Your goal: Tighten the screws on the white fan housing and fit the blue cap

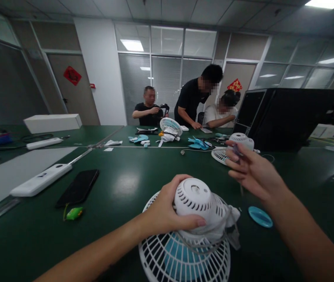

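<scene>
Fan (pixel 186 244), white with blue blades: guard side down on the desk (pixel 117 235), motor housing (pixel 195 197) uppermost, pale cable (pixel 198 250) looped about it. Left hand (pixel 169 207): grip closed partway round the housing, thumb along its near side. Blue disc (pixel 260 217): flat, right of the fan. Green trinket (pixel 74 213), black phone (pixel 78 188): touching, at left. Right hand (pixel 253 168): raised, fingers loosely curled; whether its grip has hold of anything, cannot tell. Second fan (pixel 219 155): just beyond. Third fan (pixel 170 130): farther back, near co-workers.
</scene>
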`<state>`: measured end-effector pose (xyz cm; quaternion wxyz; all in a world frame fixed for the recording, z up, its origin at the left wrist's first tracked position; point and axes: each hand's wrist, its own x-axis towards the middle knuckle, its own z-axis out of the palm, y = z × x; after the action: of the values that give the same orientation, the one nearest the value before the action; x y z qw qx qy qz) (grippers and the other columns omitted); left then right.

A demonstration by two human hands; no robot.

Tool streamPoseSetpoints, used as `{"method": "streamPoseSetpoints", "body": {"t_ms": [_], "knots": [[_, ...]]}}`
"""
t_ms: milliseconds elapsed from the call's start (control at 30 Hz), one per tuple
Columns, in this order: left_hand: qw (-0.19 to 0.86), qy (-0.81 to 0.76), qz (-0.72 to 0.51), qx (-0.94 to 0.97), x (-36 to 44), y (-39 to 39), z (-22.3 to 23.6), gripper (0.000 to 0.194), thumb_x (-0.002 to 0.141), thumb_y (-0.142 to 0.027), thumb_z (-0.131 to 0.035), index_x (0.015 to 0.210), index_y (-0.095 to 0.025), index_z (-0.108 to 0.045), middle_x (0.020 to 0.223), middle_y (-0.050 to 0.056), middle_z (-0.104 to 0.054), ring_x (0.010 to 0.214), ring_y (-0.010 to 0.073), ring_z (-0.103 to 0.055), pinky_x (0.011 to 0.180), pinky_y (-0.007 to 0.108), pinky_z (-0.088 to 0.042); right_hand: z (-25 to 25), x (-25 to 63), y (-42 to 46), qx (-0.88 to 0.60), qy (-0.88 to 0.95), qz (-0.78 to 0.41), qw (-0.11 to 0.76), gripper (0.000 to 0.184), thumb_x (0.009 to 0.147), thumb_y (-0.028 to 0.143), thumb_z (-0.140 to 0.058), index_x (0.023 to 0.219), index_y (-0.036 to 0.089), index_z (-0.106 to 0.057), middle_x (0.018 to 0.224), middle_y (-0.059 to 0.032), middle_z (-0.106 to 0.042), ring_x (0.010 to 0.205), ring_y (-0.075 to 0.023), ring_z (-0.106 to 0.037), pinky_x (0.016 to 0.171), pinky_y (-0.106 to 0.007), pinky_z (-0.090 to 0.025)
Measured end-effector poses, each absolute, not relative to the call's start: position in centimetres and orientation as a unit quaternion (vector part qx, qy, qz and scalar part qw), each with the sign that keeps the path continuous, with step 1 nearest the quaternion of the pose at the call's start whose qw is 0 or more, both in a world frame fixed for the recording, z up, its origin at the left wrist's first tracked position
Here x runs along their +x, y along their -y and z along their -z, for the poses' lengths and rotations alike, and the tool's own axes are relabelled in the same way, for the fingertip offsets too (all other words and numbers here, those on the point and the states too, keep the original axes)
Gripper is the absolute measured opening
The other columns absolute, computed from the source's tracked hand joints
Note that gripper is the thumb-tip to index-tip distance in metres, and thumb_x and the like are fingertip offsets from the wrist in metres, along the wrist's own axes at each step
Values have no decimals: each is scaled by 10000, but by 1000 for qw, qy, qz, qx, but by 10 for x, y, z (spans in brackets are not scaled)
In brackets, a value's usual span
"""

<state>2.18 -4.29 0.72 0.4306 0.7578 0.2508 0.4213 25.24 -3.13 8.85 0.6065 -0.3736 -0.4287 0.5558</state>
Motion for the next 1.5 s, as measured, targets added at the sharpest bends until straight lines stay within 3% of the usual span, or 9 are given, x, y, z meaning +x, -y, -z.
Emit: {"method": "streamPoseSetpoints", "body": {"t_ms": [100, 200, 333, 433, 767, 967, 1200, 1267, 1500], "knots": [[412, -273, -427, 757, 23, 44, -8, 721, 618, -382, -872, 1217, -240, -496, 1143, 50, -649, 1039, 274, -615, 912, 417, -485, -84, 304, 21, -540, 590, -328, 503, 386, 801, 491, -670, 1095, 243, -643, 700, 14, -513, 486, -77, -373, 396, -178, -275], [409, -275, -428, 758, 24, 45, -9, 727, 622, -392, -870, 1223, -248, -488, 1141, 46, -653, 1031, 270, -619, 905, 418, -492, -66, 344, 18, -640, 697, -105, 308, 470, 761, 582, -628, 1021, 201, -718, 818, -93, -646, 696, -222, -566, 566, -329, -442], [405, -279, -431, 757, 24, 46, -9, 729, 623, -398, -870, 1227, -246, -492, 1157, 54, -652, 1046, 275, -616, 925, 435, -488, -25, 367, 24, -681, 720, -113, 71, 542, 750, 683, -574, 916, 195, -739, 928, -122, -692, 838, -298, -629, 726, -422, -476], [410, -280, -426, 757, 24, 47, -10, 733, 617, -395, -872, 1224, -236, -494, 1164, 62, -651, 1057, 282, -614, 931, 446, -486, 1, 370, 27, -713, 688, -135, 4, 581, 708, 723, -589, 882, 186, -727, 925, -126, -698, 852, -314, -642, 713, -408, -481], [404, -286, -426, 757, 24, 47, -11, 740, 611, -386, -878, 1226, -244, -493, 1153, 50, -652, 1050, 276, -616, 933, 438, -478, -5, 351, 19, -626, 749, -212, 51, 349, 769, 517, -602, 810, 190, -716, 870, -80, -690, 836, -255, -628, 728, -347, -472], [409, -278, -430, 755, 25, 47, -11, 745, 605, -389, -882, 1222, -237, -493, 1160, 47, -650, 1055, 269, -616, 937, 427, -476, -47, 322, 15, -557, 766, -255, 194, 345, 727, 515, -717, 758, 175, -667, 701, -21, -596, 634, -152, -525, 576, -272, -416], [397, -284, -428, 761, 24, 46, -10, 757, 604, -402, -882, 1231, -238, -491, 1155, 51, -650, 1041, 274, -615, 923, 430, -476, -103, 254, 40, -376, 824, -243, 348, 198, 761, 353, -763, 869, 213, -673, 781, -14, -642, 645, -117, -578, 530, -202, -442], [398, -280, -430, 761, 24, 46, -8, 759, 606, -408, -879, 1235, -237, -490, 1150, 53, -651, 1034, 276, -617, 910, 429, -482, -109, 238, 48, -337, 842, -238, 347, 181, 804, 328, -730, 946, 222, -695, 783, -11, -659, 653, -114, -598, 526, -191, -447], [400, -269, -437, 759, 25, 45, -8, 767, 593, -410, -881, 1231, -223, -498, 1150, 67, -640, 1030, 282, -608, 910, 442, -479, -117, 231, 34, -336, 881, -217, 252, 191, 824, 370, -702, 812, 180, -709, 769, -24, -687, 687, -137, -609, 597, -234, -466]]}}
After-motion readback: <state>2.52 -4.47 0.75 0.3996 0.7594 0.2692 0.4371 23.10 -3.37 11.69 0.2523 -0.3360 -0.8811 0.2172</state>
